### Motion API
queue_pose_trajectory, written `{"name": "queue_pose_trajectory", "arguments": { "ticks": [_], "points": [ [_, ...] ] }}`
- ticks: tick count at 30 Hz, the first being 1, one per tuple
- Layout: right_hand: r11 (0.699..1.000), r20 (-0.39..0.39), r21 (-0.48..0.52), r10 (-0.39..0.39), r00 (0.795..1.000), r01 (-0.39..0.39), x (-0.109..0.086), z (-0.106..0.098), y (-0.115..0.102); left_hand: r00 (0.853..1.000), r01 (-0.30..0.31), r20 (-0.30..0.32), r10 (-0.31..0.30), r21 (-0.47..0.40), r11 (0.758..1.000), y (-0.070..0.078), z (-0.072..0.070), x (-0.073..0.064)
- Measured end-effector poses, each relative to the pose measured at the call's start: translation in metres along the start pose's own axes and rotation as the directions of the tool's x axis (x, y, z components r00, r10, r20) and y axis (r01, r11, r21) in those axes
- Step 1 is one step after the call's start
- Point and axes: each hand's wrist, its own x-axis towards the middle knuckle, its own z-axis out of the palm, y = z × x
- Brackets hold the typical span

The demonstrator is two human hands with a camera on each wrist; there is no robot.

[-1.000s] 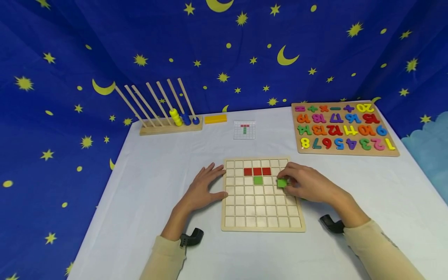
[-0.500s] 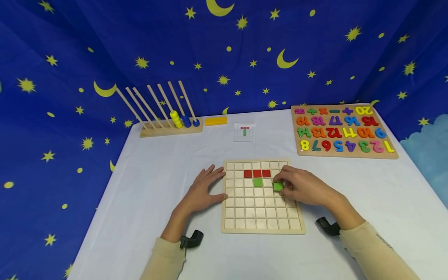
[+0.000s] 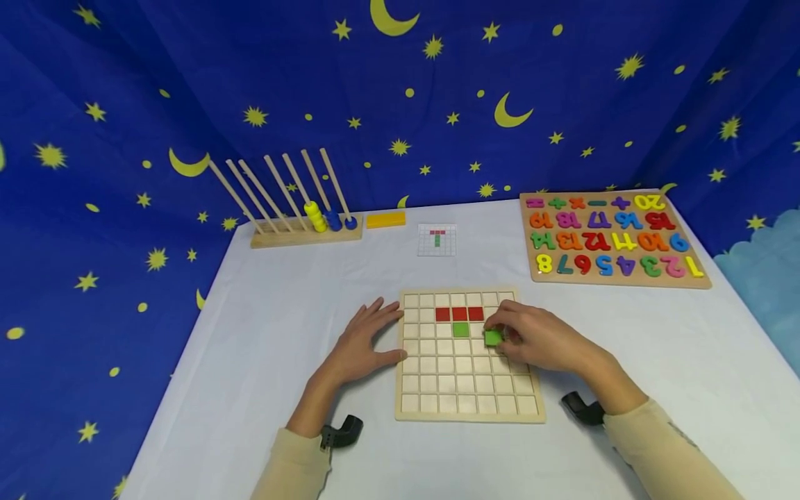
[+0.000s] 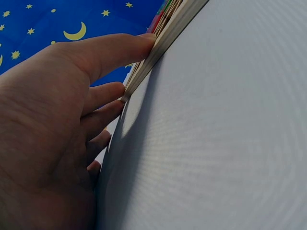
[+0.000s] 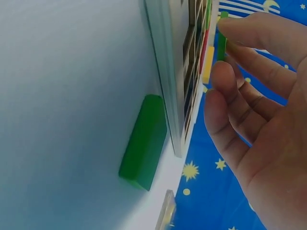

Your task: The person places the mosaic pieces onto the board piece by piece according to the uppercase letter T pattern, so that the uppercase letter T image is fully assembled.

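A wooden grid board (image 3: 446, 384) lies on the table. Three red square tiles (image 3: 459, 314) sit side by side in its second row from the back, and one green tile (image 3: 460, 330) is in the cell below the middle one. My right hand (image 3: 540, 338) pinches another green tile (image 3: 493, 337) between thumb and fingertips over the right half of the board; the right wrist view shows this tile (image 5: 222, 38) edge-on. My left hand (image 3: 361, 347) has its fingers spread, with thumb (image 4: 144, 45) and fingertips at the board's left edge.
A green block (image 5: 146, 143) lies on the table beside the board, under my right hand. Farther back stand a peg abacus (image 3: 306, 237), a yellow bar (image 3: 385, 220), a card with a red and green T pattern (image 3: 437, 240) and a number puzzle (image 3: 619, 239).
My right hand has moved a little left over the board, carrying the green tile. My left hand keeps its place at the board's edge. The head view has tilted slightly upward.
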Motion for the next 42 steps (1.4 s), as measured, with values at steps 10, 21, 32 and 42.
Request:
{"name": "queue_pose_trajectory", "arguments": {
  "ticks": [10, 21, 32, 42],
  "points": [
    [1.000, 0.024, 0.006, 0.002, 1.000, -0.002, 0.001, 0.006, -0.002, 1.000, 0.013, 0.005, -0.013, -0.001, 1.000, 0.000, 0.002, -0.003],
    [1.000, 0.016, -0.003, -0.014, 1.000, 0.014, 0.004, 0.009, -0.006, 1.000, 0.013, 0.011, -0.013, 0.008, 1.000, 0.002, 0.001, -0.002],
    [0.999, 0.015, -0.017, -0.046, 0.999, 0.046, 0.009, 0.012, -0.011, 1.000, 0.006, 0.005, -0.006, 0.011, 1.000, 0.001, 0.000, -0.001],
    [0.998, 0.029, -0.041, -0.055, 0.998, 0.056, 0.016, 0.015, -0.015, 1.000, -0.004, 0.003, 0.004, 0.002, 1.000, 0.001, -0.001, 0.000]
  ]
}}
